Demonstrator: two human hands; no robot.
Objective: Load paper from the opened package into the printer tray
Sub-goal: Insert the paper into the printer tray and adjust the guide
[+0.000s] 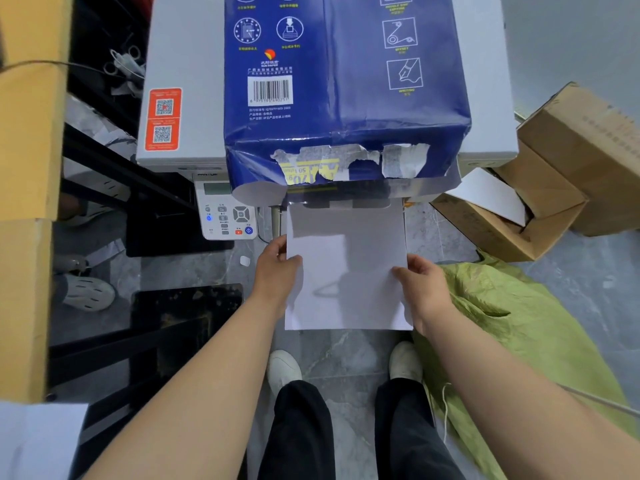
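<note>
A blue paper package [346, 98] with a torn open front end lies on top of the grey-white printer [183, 98]. A thin stack of white paper [346, 265] is held flat below the package's open end, with its far edge at the printer's front under the package. My left hand [277, 268] grips the stack's left edge and my right hand [420, 282] grips its right edge, thumbs on top. The printer tray itself is hidden by the package and the paper.
The printer's control panel [227, 213] sticks out left of the paper. Open cardboard boxes [540, 188] stand at the right, a green sack [512, 323] lies on the floor by my right foot. A black metal rack [145, 306] and brown boxes [31, 202] fill the left.
</note>
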